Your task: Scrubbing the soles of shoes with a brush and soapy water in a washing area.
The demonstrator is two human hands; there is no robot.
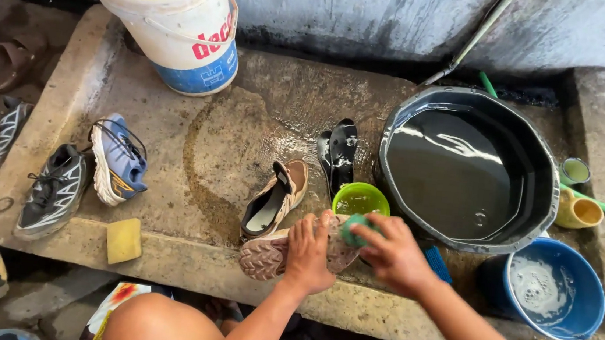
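My left hand [308, 252] presses down on a tan shoe [264, 256] lying sole-up at the front edge of the wet concrete slab [193, 152]. My right hand [392, 254] grips a green scrubber [353, 229] against that shoe's sole. The matching tan shoe [275, 197] lies on its side just behind. A small green bowl [360, 197] sits right beyond my hands. A pair of black sandals [339, 154] stands behind it.
A large black basin of water [465, 167] is at right, a blue bucket with soapy water [550, 286] before it, and two small cups [577, 193] beside. A white bucket [173, 17] stands at back left. Sneakers [88, 171] and a yellow sponge [123, 240] lie left.
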